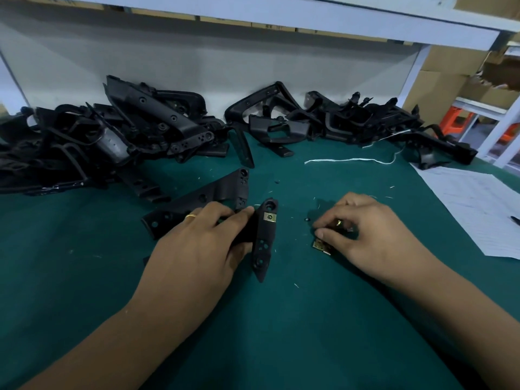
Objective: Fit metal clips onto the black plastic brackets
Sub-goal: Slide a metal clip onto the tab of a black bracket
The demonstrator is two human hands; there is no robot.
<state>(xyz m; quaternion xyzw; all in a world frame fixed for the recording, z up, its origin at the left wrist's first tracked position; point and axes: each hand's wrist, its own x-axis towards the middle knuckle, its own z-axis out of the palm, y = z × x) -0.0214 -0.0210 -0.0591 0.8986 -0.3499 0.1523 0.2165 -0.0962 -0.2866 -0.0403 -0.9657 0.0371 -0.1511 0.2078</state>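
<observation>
My left hand [202,243] grips a black plastic bracket [264,240] held on edge above the green mat. One brass-coloured metal clip [270,217] sits on the bracket near its upper end. My right hand [365,235] hovers over a small heap of metal clips [322,245] on the mat, and its fingertips pinch one clip [339,223]. Another black bracket [202,201] lies flat just behind my left hand.
Two piles of black plastic brackets line the back of the table, one at the left [107,136] and one at the right [337,119]. A printed paper sheet [472,206] lies at the right edge. A white strip [349,160] lies mid-table.
</observation>
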